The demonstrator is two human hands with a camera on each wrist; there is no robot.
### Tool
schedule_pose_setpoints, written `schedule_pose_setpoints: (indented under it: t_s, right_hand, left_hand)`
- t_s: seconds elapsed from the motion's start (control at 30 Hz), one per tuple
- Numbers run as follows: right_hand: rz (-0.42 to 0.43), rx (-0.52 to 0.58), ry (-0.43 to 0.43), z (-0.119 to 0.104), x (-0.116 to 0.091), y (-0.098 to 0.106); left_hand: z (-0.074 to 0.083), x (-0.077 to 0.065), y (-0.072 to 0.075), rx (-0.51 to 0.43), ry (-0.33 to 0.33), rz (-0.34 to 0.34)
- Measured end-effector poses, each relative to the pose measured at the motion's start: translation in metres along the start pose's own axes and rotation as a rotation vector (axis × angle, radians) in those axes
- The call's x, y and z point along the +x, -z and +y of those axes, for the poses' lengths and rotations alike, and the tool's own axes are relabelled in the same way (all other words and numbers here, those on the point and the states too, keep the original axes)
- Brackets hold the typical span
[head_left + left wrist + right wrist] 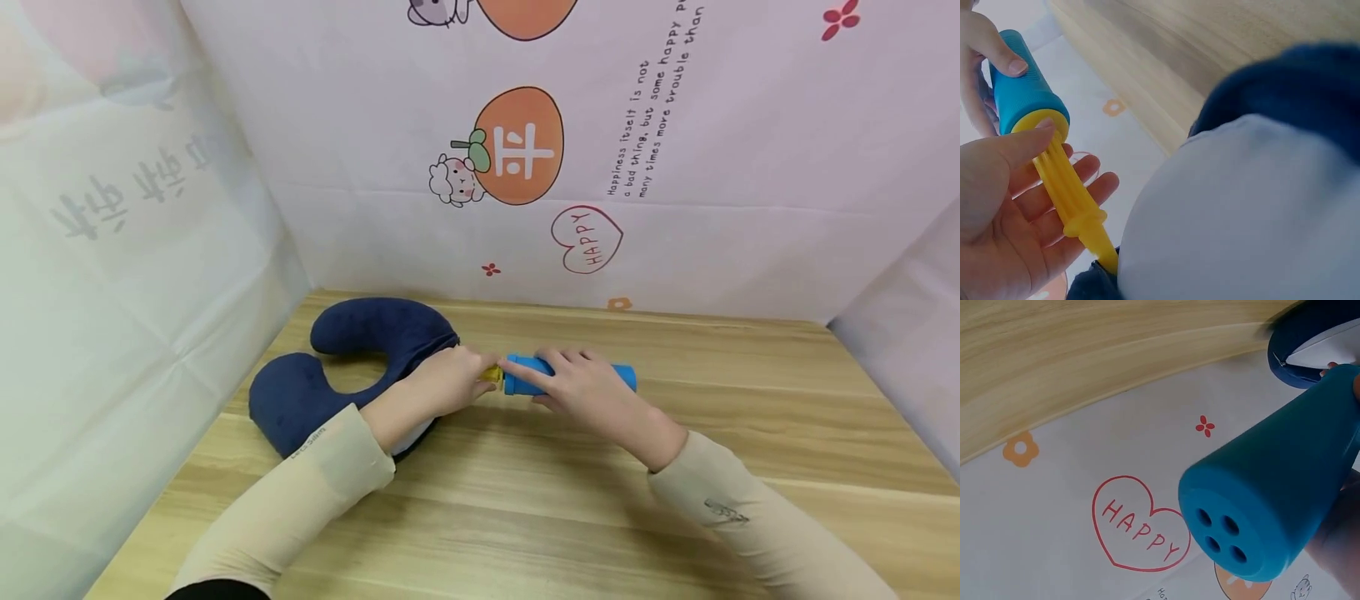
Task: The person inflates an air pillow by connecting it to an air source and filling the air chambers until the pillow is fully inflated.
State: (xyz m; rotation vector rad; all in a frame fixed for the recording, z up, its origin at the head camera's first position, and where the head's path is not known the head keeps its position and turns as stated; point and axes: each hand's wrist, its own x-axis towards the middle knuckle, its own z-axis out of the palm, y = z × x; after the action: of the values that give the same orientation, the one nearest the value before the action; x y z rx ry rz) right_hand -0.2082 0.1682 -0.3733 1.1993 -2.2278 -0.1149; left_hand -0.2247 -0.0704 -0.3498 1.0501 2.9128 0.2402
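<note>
Fingers [1005, 54] around ribbed blue cylinder [1027, 87], yellow nozzle [1067, 187]

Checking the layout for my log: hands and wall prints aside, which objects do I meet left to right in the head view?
Navy-blue plush U-shaped neck pillow, yellow plastic nozzle, blue plastic cylinder.

Cream sleeves [780, 533], dark lettering [308, 443] on the left, small dark motif [726, 512] on the right

Light is soft — the left wrist view blurs the pillow [1291, 106]
</note>
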Motion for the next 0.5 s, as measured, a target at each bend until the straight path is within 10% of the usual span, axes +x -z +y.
schedule_pose_setpoints:
  t_s: [0.5]
  right_hand:
    - [-0.082,0.076,0.004,-0.007,0.001,-0.001]
  left_hand:
    - [-0.020,-0.024,0.023,-0.061,0.020,0.030]
